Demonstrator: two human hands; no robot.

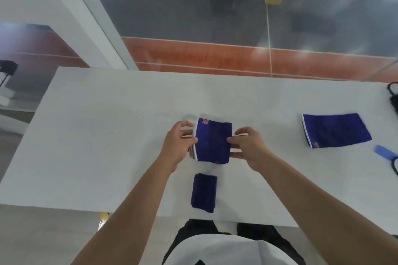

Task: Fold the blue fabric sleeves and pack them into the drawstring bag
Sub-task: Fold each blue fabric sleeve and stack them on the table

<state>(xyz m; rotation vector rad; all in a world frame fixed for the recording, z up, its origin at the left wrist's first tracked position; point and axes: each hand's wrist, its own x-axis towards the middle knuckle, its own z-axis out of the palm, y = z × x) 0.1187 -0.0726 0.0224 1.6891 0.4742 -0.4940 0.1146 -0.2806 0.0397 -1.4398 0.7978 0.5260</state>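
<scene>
Left hand: thumb + fingers pinched on the white-trimmed left edge of the middle sleeve, prob. to square the layers.
Right hand: fingers closed on the sleeve's right edge; steadies the fold, keeps it flat.
Middle sleeve: centre of white table, between both hands, part-folded.
Folded sleeve: near table edge, just below the hands, looks done, parked out of the way.
Third sleeve: well apart to the right, flat, likely next.
Bag: dark item at far right edge, poss. the drawstring bag; can't tell.
Blue tag: right edge, unclear.
</scene>
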